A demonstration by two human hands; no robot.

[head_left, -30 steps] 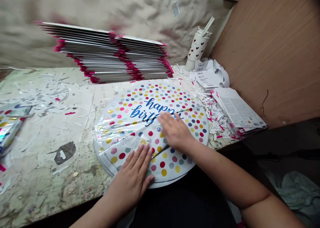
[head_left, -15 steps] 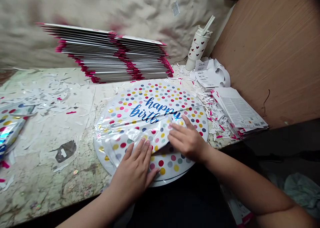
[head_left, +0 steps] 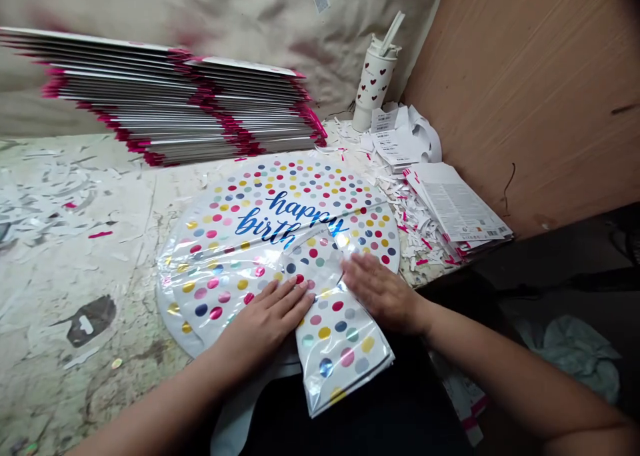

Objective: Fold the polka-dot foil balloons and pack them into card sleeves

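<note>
A flat foil balloon (head_left: 300, 183), round and white with coloured dots and blue "happy birth" lettering, lies on the table, seemingly on others like it. Across its near part runs a folded strip of dotted foil balloon (head_left: 345, 336), whose end sticks out past the table edge towards my lap. My left hand (head_left: 267, 316) lies flat on the foil at the strip's left side, fingers stretched out. My right hand (head_left: 383, 293) rests along the strip's right edge, fingers extended and slightly blurred. Part of the foil under both hands is hidden.
A leaning stack of pink-edged packets (head_left: 185, 109) stands at the back. Behind on the right are a white tumbler (head_left: 373, 86) with hearts, a strip of labels (head_left: 397, 139) and printed cards (head_left: 457, 203). Paper scraps (head_left: 50, 189) litter the table; a wooden panel (head_left: 530, 96) rises at right.
A dotted foil strip now lies folded towards me, its end past the table edge. Both hands have shifted along the foil, and the right fingers have straightened. The view has turned slightly right.
</note>
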